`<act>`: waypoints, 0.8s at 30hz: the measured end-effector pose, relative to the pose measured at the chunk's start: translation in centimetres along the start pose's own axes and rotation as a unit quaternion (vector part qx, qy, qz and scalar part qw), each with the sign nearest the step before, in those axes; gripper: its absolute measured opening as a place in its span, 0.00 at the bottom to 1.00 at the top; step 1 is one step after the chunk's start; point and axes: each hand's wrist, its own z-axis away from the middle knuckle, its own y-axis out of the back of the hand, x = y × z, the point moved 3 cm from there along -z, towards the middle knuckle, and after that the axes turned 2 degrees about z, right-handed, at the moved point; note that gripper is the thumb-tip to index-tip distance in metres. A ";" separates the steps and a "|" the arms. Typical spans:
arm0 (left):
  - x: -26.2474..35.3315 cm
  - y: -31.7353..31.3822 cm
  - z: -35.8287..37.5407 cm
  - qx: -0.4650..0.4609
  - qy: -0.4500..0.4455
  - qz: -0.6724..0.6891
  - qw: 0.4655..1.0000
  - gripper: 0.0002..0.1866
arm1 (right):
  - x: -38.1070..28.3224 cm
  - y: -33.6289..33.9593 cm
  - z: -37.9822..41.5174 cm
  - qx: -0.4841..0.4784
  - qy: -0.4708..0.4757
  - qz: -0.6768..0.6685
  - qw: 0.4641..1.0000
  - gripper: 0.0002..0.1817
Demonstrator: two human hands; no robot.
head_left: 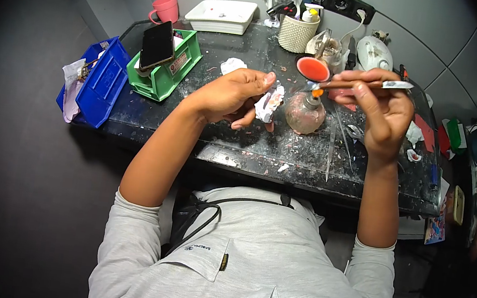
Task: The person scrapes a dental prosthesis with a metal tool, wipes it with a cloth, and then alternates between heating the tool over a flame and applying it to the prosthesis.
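My left hand point(230, 95) is closed around a white plaster piece point(270, 102) with pinkish patches, which looks like a dental cast. Its fingers partly hide the piece. In my right hand point(381, 110) is a wax knife point(341, 85) with a brown handle and metal ends, held nearly level between thumb and fingers. The knife's left end lies over the small orange flame point(317, 93) of a round glass spirit burner point(305, 115). Just behind the flame sits a round dark dish of red wax point(313, 69).
Left on the dark, scrap-strewn bench point(225, 156) are a green bin point(167, 77) carrying a phone point(157, 47) and a blue bin point(103, 88). Behind stand a pink mug point(165, 9), white tray point(221, 16) and woven holder point(297, 35). Thin metal tools point(331, 148) lie right of the burner.
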 end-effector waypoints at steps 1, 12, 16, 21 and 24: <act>-0.1 0.0 0.0 -0.002 -0.002 0.002 1.000 0.25 | -0.1 -0.7 0.4 -0.017 0.001 -0.011 1.000 0.08; 0.1 -0.1 0.0 0.003 0.005 0.002 1.000 0.26 | 0.8 -1.8 1.1 -0.079 0.073 -0.029 0.994 0.09; 0.4 -0.3 0.2 0.006 0.014 -0.002 1.000 0.25 | 0.5 -2.0 1.1 -0.047 0.050 -0.043 0.997 0.08; 0.3 -0.3 0.1 0.006 0.015 -0.002 1.000 0.26 | 0.2 -2.2 1.2 -0.057 0.048 -0.034 0.997 0.08; 0.5 -0.3 0.2 0.004 0.012 0.001 1.000 0.25 | 0.6 -2.2 1.2 -0.069 0.069 -0.034 0.995 0.08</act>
